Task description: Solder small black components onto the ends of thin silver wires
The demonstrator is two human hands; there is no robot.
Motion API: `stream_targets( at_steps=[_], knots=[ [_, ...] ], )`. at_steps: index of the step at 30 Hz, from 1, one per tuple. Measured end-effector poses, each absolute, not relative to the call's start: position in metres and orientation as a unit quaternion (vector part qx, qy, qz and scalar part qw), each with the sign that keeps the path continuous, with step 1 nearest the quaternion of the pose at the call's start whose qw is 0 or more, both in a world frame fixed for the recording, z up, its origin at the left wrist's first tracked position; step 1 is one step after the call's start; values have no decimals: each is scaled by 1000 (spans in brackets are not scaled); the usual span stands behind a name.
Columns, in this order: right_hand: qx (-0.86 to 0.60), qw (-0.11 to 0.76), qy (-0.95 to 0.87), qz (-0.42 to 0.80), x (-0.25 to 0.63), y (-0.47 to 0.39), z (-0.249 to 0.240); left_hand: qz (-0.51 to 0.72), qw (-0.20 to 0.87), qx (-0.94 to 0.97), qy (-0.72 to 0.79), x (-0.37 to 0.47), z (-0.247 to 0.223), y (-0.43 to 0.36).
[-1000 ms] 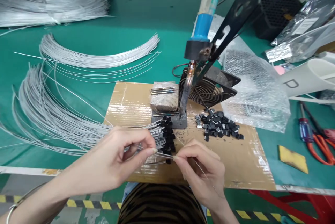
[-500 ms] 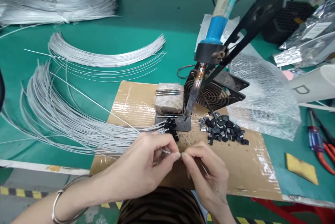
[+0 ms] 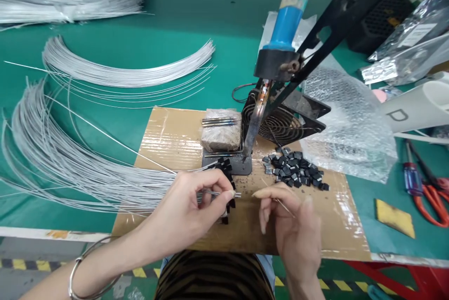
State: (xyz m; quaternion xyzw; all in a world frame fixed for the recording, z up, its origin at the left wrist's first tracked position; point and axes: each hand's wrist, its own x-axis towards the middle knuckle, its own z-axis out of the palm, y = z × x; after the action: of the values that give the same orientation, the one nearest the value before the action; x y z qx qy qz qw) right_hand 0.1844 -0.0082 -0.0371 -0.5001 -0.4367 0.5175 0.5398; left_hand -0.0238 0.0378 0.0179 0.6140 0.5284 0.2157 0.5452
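Observation:
My left hand (image 3: pixel 201 208) pinches a grey wire (image 3: pixel 237 195) between thumb and forefinger, its end sticking out past the fingertips. Beneath this hand lies a bundle of grey wires (image 3: pixel 115 176), with small black connectors (image 3: pixel 224 165) at their right ends. Across a short gap, my right hand (image 3: pixel 286 208) has its thumb and forefinger apart and slightly smeared by motion. A thin silvery wire (image 3: pixel 286 207) is tucked among its curled fingers; its kind is unclear. Beyond the hands, a blue-handled soldering iron (image 3: pixel 289 26) points tip down over a dark metal plate (image 3: pixel 242 167).
Loose black connectors (image 3: pixel 298 169) are heaped on the cardboard (image 3: pixel 315 225). Behind the iron stand a wrapped block (image 3: pixel 220 138) and a fan (image 3: pixel 277 124). More wires (image 3: pixel 129 73) lie at left. A yellow sponge (image 3: pixel 394 218), pliers (image 3: pixel 433 204) and bubble wrap (image 3: pixel 354 127) are at right.
My hands were fingertip to fingertip and have parted. The right hand has moved right and loosened its thumb and forefinger. The grey wire's end now shows beyond my left fingertips.

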Motion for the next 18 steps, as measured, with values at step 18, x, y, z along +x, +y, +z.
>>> stream_targets(
  at_steps=[18],
  knots=[
    [-550, 513, -409, 517, 166, -8, -22, 265, 534, 572, 563, -26, 21, 50]
  ],
)
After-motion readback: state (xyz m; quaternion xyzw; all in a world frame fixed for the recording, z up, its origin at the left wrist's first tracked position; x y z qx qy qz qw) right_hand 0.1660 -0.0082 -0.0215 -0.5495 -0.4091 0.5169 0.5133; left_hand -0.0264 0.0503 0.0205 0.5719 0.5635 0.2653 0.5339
